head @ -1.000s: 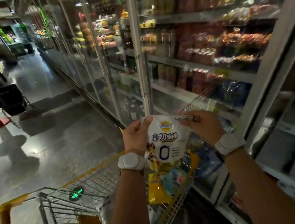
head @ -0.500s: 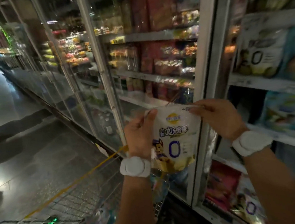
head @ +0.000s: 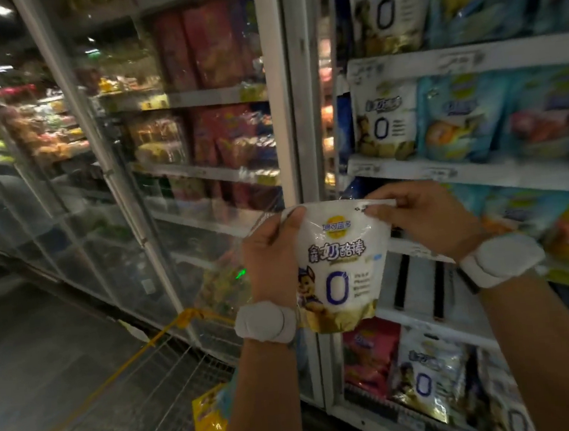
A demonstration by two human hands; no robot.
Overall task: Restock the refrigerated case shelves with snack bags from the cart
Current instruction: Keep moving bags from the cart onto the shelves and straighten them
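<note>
At centre frame a white plastic snack bag with a blue zero (head: 341,265) hangs upright, long axis vertical, printed face toward the camera. The left hand (head: 272,254) grips its left edge; the right hand (head: 421,217) pinches its top seal. Behind, stocked white case shelves (head: 468,56) fill the right; a yellow-trimmed wire cart (head: 161,391) sits lower left.

I'm looking at a supermarket aisle: tall glass-doored refrigerated cases (head: 155,164), white price-tagged shelves (head: 469,58) of packaged snacks, a yellow-handled wire shopping cart (head: 147,392).
</note>
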